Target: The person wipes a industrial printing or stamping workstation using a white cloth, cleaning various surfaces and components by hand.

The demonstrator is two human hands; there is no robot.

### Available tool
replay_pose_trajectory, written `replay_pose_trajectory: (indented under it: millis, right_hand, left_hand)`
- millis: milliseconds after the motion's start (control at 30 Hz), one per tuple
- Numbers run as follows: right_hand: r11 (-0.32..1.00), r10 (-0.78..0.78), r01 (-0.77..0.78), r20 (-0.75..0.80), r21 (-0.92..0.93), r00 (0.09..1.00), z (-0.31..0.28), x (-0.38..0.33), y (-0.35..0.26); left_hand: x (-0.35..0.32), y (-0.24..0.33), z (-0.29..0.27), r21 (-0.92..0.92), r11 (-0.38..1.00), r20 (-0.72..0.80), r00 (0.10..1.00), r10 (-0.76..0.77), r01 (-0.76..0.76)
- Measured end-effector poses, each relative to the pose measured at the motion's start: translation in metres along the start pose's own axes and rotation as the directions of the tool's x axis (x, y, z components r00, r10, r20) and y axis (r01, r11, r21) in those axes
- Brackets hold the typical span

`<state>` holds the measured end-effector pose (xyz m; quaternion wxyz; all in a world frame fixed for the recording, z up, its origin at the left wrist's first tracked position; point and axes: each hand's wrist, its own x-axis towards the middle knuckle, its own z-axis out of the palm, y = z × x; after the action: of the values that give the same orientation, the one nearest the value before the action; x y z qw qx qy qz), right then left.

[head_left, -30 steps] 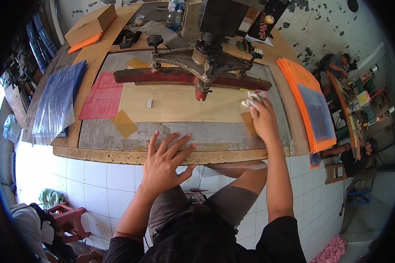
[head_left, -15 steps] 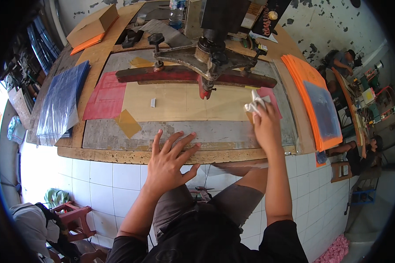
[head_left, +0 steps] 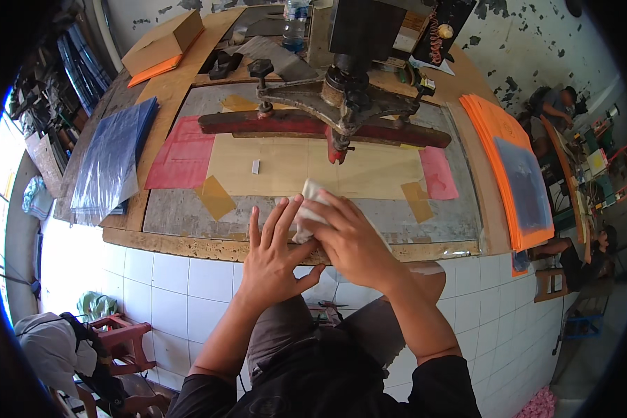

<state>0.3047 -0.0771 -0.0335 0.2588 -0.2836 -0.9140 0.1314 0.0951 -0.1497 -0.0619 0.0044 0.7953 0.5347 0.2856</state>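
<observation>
My right hand [head_left: 352, 244] grips a crumpled white cloth [head_left: 313, 188], pressed down near the table's front edge. Close by on the left, my left hand [head_left: 272, 258] rests with its fingers stretched out, holding nothing; its fingertips are beside the cloth. Beyond both hands lies a long pale yellow sheet [head_left: 279, 171] on a grey metal plate [head_left: 258, 209]. Pink pieces [head_left: 181, 155] flank the sheet, and tan tape [head_left: 216, 198] sits at its near corners. A small white piece [head_left: 256, 166] lies on the sheet. Above hangs a press head with a red bar [head_left: 279, 124].
Blue clear plastic sheets [head_left: 111, 160] are stacked at left, orange sheets [head_left: 501, 160] at right. A cardboard box [head_left: 164, 43] and a water bottle [head_left: 295, 29] stand at the back. Two people sit at far right; a red stool [head_left: 122, 341] stands lower left.
My right hand has brought the cloth from the right end of the yellow sheet leftward and nearer, beside my left hand. The left hand stays at the front edge. The view has shifted slightly.
</observation>
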Motion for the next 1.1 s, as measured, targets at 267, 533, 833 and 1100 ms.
replay_pose_trajectory:
  millis: [267, 533, 833, 1100]
  right_hand:
    - [0.996, 0.016, -0.026, -0.118, -0.089, 0.993, 0.005, 0.026, 0.024]
    - [0.937, 0.247, -0.291, -0.221, -0.196, 0.944, -0.01, 0.003, 0.058]
    - [0.889, 0.417, -0.44, -0.174, -0.123, 0.892, -0.054, -0.089, 0.065]
    - [0.899, 0.31, -0.356, -0.204, -0.256, 0.929, -0.025, -0.069, 0.001]
  left_hand:
    - [0.001, -0.001, 0.0, -0.002, 1.0, 0.017, 1.0, -0.012, 0.012]
    - [0.004, 0.003, -0.003, -0.028, 0.999, 0.032, 0.999, -0.019, 0.019]
    - [0.006, 0.004, -0.005, -0.033, 0.999, 0.057, 0.998, -0.02, 0.022]
    - [0.016, 0.003, -0.008, -0.139, 0.986, 0.125, 0.989, -0.075, 0.092]
